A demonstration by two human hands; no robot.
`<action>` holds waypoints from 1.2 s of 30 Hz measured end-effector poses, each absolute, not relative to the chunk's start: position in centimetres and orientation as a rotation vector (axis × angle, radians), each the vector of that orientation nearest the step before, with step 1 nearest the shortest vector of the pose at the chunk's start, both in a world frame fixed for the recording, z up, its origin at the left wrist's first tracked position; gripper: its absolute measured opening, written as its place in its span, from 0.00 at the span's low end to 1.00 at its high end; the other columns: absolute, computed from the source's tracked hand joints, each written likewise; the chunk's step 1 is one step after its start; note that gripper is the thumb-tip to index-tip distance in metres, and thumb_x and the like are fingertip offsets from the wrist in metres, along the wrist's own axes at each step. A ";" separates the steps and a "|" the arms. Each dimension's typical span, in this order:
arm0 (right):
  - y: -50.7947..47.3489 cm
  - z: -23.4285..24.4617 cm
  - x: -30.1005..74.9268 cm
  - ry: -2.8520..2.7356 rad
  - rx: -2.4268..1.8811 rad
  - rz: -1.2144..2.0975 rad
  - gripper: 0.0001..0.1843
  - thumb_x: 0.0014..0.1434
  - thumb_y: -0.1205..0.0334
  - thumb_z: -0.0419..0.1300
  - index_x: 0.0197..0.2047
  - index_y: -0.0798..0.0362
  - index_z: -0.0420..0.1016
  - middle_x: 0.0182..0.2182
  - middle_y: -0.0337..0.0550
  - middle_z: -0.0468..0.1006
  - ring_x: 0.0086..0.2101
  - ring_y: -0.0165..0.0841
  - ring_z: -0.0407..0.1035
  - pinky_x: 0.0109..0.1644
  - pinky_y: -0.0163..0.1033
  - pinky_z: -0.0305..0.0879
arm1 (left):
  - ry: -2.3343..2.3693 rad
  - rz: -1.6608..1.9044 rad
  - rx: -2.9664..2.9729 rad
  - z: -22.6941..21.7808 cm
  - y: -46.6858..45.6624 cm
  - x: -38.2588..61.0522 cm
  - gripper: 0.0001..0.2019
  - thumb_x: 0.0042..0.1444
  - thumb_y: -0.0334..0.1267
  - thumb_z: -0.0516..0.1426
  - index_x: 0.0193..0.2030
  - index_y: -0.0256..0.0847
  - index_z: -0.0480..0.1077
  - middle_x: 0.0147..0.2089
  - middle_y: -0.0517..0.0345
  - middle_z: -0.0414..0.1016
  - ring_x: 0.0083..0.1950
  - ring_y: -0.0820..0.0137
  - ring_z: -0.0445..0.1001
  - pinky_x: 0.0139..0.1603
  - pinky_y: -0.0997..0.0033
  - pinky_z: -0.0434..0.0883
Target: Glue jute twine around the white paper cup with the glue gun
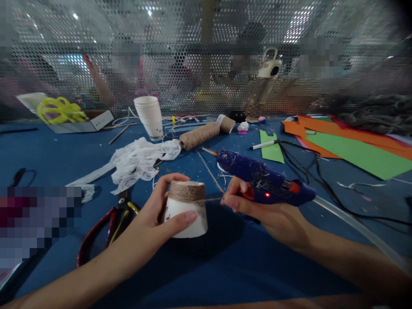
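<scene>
My left hand grips an upside-down white paper cup near the middle of the view, thumb across its front. Brown twine is wound in tight rows around the cup's upper part. From there a taut strand runs right to my right hand, whose thumb and fingertip pinch it. The same hand also holds a blue hot glue gun, its nozzle pointing up-left and a red light glowing on its side. A clear glue stick sticks out of its back end. The twine spool lies beyond the cup.
White lace and red-handled cutters lie to the left. Stacked paper cups, a box with yellow scissors and a bottle stand at the back by a mesh screen. Coloured paper and a black cord lie right.
</scene>
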State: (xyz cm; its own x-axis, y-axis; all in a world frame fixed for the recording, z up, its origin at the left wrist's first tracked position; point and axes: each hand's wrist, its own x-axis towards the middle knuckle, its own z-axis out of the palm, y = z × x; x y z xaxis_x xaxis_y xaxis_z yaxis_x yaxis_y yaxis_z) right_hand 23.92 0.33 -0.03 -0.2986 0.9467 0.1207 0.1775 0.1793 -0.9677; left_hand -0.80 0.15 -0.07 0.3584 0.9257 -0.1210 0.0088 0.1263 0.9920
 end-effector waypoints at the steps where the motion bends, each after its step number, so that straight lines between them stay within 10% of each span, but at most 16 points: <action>1: 0.4 0.0 23.9 -1.636 -1.088 1.197 0.13 0.64 0.49 0.66 0.34 0.48 0.77 0.33 0.34 0.77 0.36 0.31 0.69 0.46 0.38 0.65 | 0.986 0.858 1.255 -0.1 0.1 -0.8 0.24 0.58 0.45 0.68 0.57 0.55 0.62 0.48 0.67 0.75 0.46 0.71 0.74 0.43 0.81 0.72; 36: 0.5 0.5 23.1 -1.687 -1.177 1.154 0.11 0.63 0.55 0.63 0.30 0.49 0.73 0.28 0.34 0.71 0.31 0.30 0.65 0.41 0.38 0.63 | 0.920 0.873 1.247 -0.1 -0.2 -1.0 0.20 0.59 0.43 0.69 0.50 0.54 0.64 0.43 0.67 0.71 0.44 0.72 0.72 0.42 0.80 0.71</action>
